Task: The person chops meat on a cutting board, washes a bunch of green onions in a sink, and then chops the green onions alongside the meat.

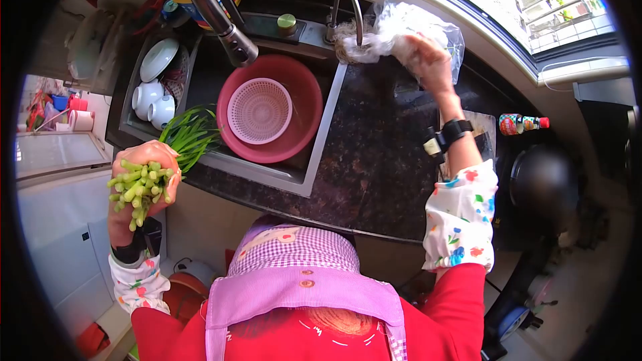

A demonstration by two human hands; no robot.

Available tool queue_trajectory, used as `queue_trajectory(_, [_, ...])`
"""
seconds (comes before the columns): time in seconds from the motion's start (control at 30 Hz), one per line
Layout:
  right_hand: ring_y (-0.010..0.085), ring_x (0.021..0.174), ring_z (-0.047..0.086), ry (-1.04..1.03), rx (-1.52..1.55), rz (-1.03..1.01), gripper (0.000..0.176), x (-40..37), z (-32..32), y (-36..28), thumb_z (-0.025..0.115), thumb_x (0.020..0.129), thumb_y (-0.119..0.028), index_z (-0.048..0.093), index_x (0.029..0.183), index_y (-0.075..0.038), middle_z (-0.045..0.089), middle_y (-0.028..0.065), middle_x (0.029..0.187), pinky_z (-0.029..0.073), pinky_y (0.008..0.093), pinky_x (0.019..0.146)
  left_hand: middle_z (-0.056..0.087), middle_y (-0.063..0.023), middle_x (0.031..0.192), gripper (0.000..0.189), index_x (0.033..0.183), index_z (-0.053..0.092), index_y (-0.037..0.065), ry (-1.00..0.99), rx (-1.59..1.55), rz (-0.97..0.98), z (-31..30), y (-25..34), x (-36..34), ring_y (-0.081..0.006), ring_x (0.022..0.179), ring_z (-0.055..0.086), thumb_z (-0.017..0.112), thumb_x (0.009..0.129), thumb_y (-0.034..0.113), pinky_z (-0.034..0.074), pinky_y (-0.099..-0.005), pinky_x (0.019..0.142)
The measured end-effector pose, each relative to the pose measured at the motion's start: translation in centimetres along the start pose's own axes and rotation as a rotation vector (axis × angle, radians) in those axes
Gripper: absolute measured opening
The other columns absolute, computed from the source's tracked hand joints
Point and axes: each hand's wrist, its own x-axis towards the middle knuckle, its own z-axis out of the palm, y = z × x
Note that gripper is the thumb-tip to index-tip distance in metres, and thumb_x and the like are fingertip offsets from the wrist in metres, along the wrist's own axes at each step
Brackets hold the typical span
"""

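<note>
My left hand (pixel 137 174) grips a bunch of green stalks (pixel 144 184) by the cut ends, with the leafy tips (pixel 190 135) pointing toward the sink. My right hand (pixel 428 60) is stretched out over the dark counter (pixel 381 154) and holds a crumpled clear plastic bag (pixel 401 27) near the small tap (pixel 348 10). In the sink sits a red basin (pixel 297 134) with a pink strainer basket (pixel 259 110) inside it.
White bowls (pixel 152 100) stand in the sink's left compartment. A large pull-down faucet (pixel 217 13) hangs over the basin. A sauce bottle (pixel 521 122) and a black pan (pixel 545 184) are at the right. A window runs along the top right.
</note>
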Motion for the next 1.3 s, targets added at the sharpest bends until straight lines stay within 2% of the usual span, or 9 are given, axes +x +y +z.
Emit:
queue_trajectory(0.23, [0.0112, 0.096, 0.064, 0.037, 0.681, 0.454, 0.023, 3.5, -9.4, -5.0, 0.053, 0.097, -0.005, 0.067, 0.114, -0.005, 0.069, 0.0062, 0.106, 0.054, 0.0269, 0.083, 0.057, -0.0058, 0.069, 0.022, 0.083, 0.05, 0.007, -0.008, -0.049, 0.08, -0.9, -0.3, 0.7, -0.0195, 0.067, 0.058, 0.061, 0.069, -0.007, 0.051, -0.0365, 0.079])
queue_trajectory(0.37, [0.0184, 0.102, 0.064, 0.182, 1.008, 0.355, 0.031, 3.0, -13.4, -7.7, 0.051, 0.097, -0.005, 0.056, 0.128, -0.002, 0.063, 0.0134, 0.117, 0.056, 0.0298, 0.083, 0.056, -0.0051, 0.069, 0.023, 0.084, 0.05, 0.007, 0.006, -0.034, 0.101, -1.1, -0.1, 0.9, -0.0189, 0.065, 0.057, 0.059, 0.07, -0.009, 0.05, -0.0362, 0.081])
queue_trajectory(0.5, [0.0195, 0.097, 0.066, 0.214, 0.832, 0.423, 0.028, 1.6, -11.1, -7.7, 0.053, 0.097, -0.01, 0.056, 0.124, -0.003, 0.064, 0.0125, 0.113, 0.056, 0.0328, 0.084, 0.056, -0.0045, 0.067, 0.023, 0.084, 0.05, 0.007, -0.011, -0.029, 0.15, -1.1, 0.1, 1.6, -0.0182, 0.064, 0.057, 0.059, 0.069, -0.008, 0.05, -0.036, 0.08])
queue_trajectory(0.57, [0.0125, 0.087, 0.063, 0.06, 0.2, 0.456, 0.022, 0.8, -8.1, -3.9, 0.052, 0.096, -0.006, 0.06, 0.116, 0.001, 0.066, 0.0079, 0.101, 0.054, 0.0274, 0.078, 0.056, -0.0046, 0.067, 0.022, 0.083, 0.05, 0.007, 0.0, 0.001, 0.154, -1.2, 0.1, 1.4, -0.0184, 0.064, 0.057, 0.059, 0.069, -0.008, 0.05, -0.0361, 0.08])
queue_trajectory(0.7, [0.0135, 0.084, 0.064, 0.261, 0.838, 0.736, 0.019, 1.4, -6.0, -6.4, 0.057, 0.095, -0.01, 0.062, 0.109, 0.002, 0.067, 0.0074, 0.096, 0.053, 0.0276, 0.075, 0.06, -0.007, 0.073, 0.02, 0.08, 0.057, 0.001, 0.029, -0.155, 0.173, -1.8, 0.2, 0.7, -0.0177, 0.067, 0.058, 0.071, 0.067, -0.003, 0.05, -0.0296, 0.069])
queue_trajectory(0.83, [0.0155, 0.092, 0.065, 0.246, 0.993, 0.55, 0.021, 7.5, -6.3, -11.6, 0.055, 0.098, -0.014, 0.062, 0.112, -0.001, 0.067, 0.0077, 0.102, 0.054, 0.0283, 0.08, 0.062, -0.0089, 0.077, 0.025, 0.085, 0.059, 0.003, 0.075, 0.009, 0.232, -3.0, -0.7, -0.7, -0.0214, 0.069, 0.063, 0.076, 0.067, 0.003, 0.051, -0.0307, 0.064])
queue_trajectory(0.97, [0.0129, 0.093, 0.063, 0.255, 0.631, 0.177, 0.026, 14.3, -4.7, -23.6, 0.055, 0.097, -0.01, 0.061, 0.122, -0.011, 0.066, 0.0064, 0.106, 0.053, 0.0265, 0.081, 0.066, -0.0098, 0.082, 0.038, 0.089, 0.062, 0.002, 0.031, -0.074, 0.194, -4.5, -1.8, -2.3, -0.0247, 0.073, 0.066, 0.084, 0.062, 0.018, 0.052, -0.0338, 0.066])
queue_trajectory(1.1, [0.027, 0.103, 0.062, 0.298, -0.068, -0.773, 0.03, 20.7, 1.1, -28.6, 0.059, 0.083, -0.002, 0.066, 0.109, -0.014, 0.068, 0.0046, 0.112, 0.049, 0.0387, 0.092, 0.065, -0.01, 0.081, 0.04, 0.087, 0.062, 0.002, 0.062, -0.052, 0.269, -5.4, -1.7, -2.8, -0.0289, 0.072, 0.065, 0.084, 0.059, 0.019, 0.05, -0.0353, 0.064])
queue_trajectory(1.3, [0.0316, 0.117, 0.053, 0.002, -0.172, -0.766, 0.032, 20.4, 7.6, -32.0, 0.06, 0.082, -0.006, 0.066, 0.112, -0.013, 0.058, 0.0087, 0.13, 0.041, 0.0436, 0.099, 0.066, -0.01, 0.081, 0.038, 0.088, 0.062, 0.003, 0.083, -0.061, 0.28, -5.9, -2.2, -3.0, -0.0297, 0.073, 0.065, 0.083, 0.059, 0.016, 0.05, -0.0358, 0.064])
